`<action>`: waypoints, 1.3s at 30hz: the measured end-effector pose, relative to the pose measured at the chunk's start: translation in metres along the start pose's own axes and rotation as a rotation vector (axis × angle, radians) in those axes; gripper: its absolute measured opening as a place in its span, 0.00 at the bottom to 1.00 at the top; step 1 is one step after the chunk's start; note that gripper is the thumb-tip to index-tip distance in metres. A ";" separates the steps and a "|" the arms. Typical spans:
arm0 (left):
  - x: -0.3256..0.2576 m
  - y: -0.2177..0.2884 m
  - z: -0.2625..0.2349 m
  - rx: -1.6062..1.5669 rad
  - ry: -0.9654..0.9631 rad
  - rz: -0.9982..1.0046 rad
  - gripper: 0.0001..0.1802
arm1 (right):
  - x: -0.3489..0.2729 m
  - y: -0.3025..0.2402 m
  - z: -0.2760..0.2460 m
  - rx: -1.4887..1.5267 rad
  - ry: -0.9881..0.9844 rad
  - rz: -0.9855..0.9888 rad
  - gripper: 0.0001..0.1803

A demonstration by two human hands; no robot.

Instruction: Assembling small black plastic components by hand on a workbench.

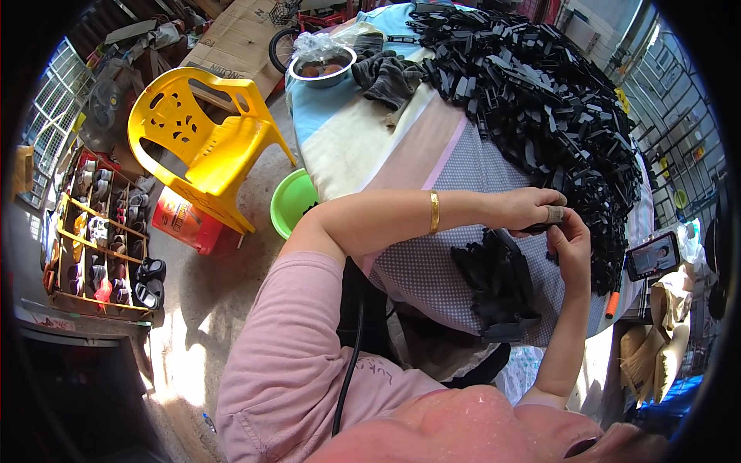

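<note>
Left hand (pixel 531 208), right hand (pixel 573 241) grip black piece (pixel 537 228), right of centre. Black heap (pixel 532 85) covers desk (pixel 347 147), upper right.

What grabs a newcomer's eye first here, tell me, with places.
The great heap of black strips, spread over the far right of the cloth-covered table, likely stands out first. Next comes the bright yellow plastic armchair on the floor to the table's left.
</note>
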State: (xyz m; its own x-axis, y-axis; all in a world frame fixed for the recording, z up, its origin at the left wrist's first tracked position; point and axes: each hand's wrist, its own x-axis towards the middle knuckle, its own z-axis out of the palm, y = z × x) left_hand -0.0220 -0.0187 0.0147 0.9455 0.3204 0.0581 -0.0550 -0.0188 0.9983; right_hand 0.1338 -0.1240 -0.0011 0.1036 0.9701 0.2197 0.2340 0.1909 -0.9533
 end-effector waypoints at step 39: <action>-0.017 0.025 -0.019 0.470 -0.618 0.231 0.16 | 0.012 0.012 0.007 -0.423 0.426 -0.246 0.09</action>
State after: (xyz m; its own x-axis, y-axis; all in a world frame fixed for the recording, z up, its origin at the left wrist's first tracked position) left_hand -0.0458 -0.0068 0.0386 0.9407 -0.3191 0.1150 -0.2600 -0.4606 0.8487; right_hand 0.1308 -0.1093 -0.0113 0.3527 0.7440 0.5676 0.6513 0.2403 -0.7197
